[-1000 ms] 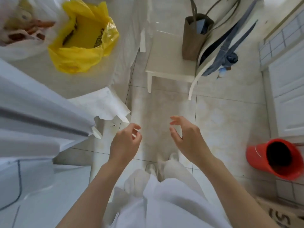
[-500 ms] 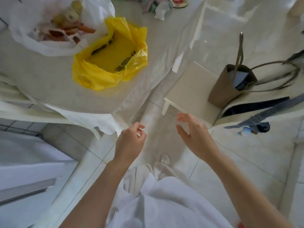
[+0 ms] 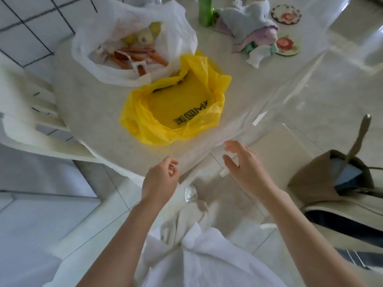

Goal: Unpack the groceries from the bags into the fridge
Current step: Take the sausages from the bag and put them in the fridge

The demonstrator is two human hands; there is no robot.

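A yellow plastic bag (image 3: 176, 108) with black print lies open on the round table (image 3: 89, 104), near its front edge. Behind it a white plastic bag (image 3: 178, 36) holds carrots (image 3: 136, 55) and yellowish fruit (image 3: 145, 36). My left hand (image 3: 159, 179) hovers just below the table's edge with loosely curled fingers and holds nothing. My right hand (image 3: 244, 164) is beside it, fingers spread and slightly bent, empty, at the edge of the clear table cover.
A green bottle (image 3: 205, 11), a plush toy (image 3: 252, 27) and coasters (image 3: 286, 14) sit at the table's far side. White chair (image 3: 27, 112) on the left. A brown bag (image 3: 329, 175) stands on a stool to the right. Tiled floor below.
The view has swung up from the floor to the table. Both hands have risen towards the table's edge, nearer the yellow bag; both stay empty.
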